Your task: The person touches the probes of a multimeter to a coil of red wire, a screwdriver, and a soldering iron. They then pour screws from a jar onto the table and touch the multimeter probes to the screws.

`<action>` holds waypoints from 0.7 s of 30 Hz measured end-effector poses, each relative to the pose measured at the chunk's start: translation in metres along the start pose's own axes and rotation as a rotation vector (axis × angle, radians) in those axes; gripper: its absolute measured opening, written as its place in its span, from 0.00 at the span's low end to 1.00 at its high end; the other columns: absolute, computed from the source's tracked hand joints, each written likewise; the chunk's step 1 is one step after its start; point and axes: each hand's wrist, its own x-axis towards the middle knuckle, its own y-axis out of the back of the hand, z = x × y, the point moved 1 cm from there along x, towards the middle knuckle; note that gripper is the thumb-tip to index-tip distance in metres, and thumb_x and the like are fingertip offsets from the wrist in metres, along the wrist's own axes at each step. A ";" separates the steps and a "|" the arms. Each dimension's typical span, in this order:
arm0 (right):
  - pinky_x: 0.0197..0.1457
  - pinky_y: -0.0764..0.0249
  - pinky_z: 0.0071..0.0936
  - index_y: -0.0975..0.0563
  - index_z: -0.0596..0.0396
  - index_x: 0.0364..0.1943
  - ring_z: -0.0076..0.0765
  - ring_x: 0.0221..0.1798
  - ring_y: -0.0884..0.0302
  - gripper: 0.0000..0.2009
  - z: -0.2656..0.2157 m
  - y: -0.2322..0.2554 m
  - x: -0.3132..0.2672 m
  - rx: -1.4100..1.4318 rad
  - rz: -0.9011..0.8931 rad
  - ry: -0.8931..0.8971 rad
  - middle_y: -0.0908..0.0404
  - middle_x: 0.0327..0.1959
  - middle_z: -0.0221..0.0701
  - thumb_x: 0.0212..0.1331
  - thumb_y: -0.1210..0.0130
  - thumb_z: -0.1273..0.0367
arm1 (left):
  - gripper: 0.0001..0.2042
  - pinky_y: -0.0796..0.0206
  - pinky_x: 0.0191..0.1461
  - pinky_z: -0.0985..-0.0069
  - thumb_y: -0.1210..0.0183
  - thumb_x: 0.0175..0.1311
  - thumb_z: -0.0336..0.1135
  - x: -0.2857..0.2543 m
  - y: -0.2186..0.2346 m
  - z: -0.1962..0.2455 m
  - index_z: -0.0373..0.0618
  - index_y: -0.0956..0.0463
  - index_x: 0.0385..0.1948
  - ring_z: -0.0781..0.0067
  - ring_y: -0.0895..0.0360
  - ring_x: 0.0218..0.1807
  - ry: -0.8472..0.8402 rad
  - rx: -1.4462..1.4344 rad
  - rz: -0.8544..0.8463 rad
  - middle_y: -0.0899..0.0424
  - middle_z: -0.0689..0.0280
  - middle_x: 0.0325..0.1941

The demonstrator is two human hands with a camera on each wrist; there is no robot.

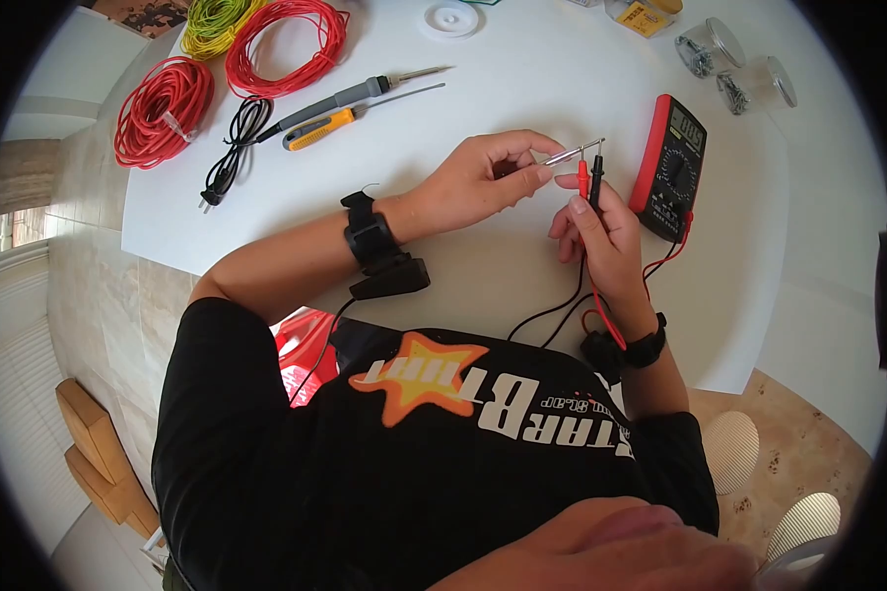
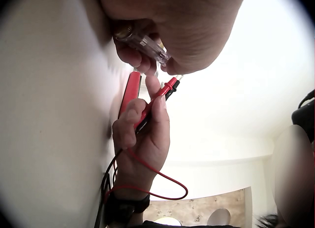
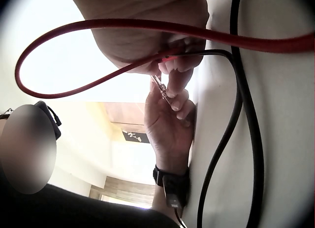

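My left hand (image 1: pixel 498 177) pinches a slim tool with a metal shaft (image 1: pixel 574 154); its clear handle (image 2: pixel 147 47) shows in the left wrist view. In my right hand (image 1: pixel 606 236) are a red probe (image 1: pixel 582 179) and a black probe (image 1: pixel 596 181), held side by side, pointing away from the body. Their metal tips meet or nearly meet the shaft near its end; contact is not certain. Right of the hands lies a red and black multimeter (image 1: pixel 672 163), its display lit, digits not clearly readable. The right wrist view shows the red lead (image 3: pixel 64 30) looping past the right hand.
Red wire coils (image 1: pixel 165 113), a yellow-green coil (image 1: pixel 217 25), a soldering iron (image 1: pixel 340 99) and a yellow-handled screwdriver (image 1: pixel 320 129) lie at the left. A white spool (image 1: pixel 449 19) is at the back; tipped jars of screws (image 1: pixel 698 56) are at the back right.
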 end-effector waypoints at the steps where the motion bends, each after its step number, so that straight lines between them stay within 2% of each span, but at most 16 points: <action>1: 0.22 0.40 0.12 0.27 0.56 0.54 0.15 0.19 0.30 0.15 0.000 0.000 0.000 0.000 0.001 0.001 0.23 0.26 0.28 0.71 0.55 0.63 | 0.15 0.39 0.29 0.86 0.47 0.71 0.37 0.000 0.000 -0.001 0.46 0.27 0.57 0.88 0.33 0.27 0.000 0.000 -0.001 0.26 0.73 0.27; 16: 0.23 0.39 0.14 0.26 0.58 0.52 0.15 0.19 0.32 0.14 0.001 0.001 0.001 0.030 0.009 0.026 0.24 0.25 0.28 0.71 0.54 0.65 | 0.15 0.41 0.28 0.86 0.47 0.72 0.37 0.001 -0.001 0.000 0.45 0.27 0.56 0.88 0.34 0.26 -0.029 0.013 0.010 0.27 0.73 0.26; 18: 0.23 0.37 0.14 0.26 0.58 0.52 0.16 0.19 0.33 0.14 -0.001 0.001 0.000 0.011 0.003 0.018 0.24 0.25 0.28 0.71 0.54 0.65 | 0.15 0.42 0.28 0.86 0.49 0.73 0.38 0.001 -0.001 0.001 0.45 0.27 0.56 0.88 0.35 0.26 0.032 -0.045 0.021 0.28 0.74 0.26; 21: 0.24 0.37 0.15 0.26 0.58 0.52 0.16 0.19 0.33 0.14 -0.001 0.000 0.000 0.009 0.004 0.024 0.24 0.25 0.28 0.71 0.54 0.66 | 0.14 0.43 0.27 0.85 0.50 0.73 0.38 0.000 0.000 0.002 0.44 0.27 0.55 0.87 0.36 0.26 0.026 -0.025 0.020 0.28 0.73 0.27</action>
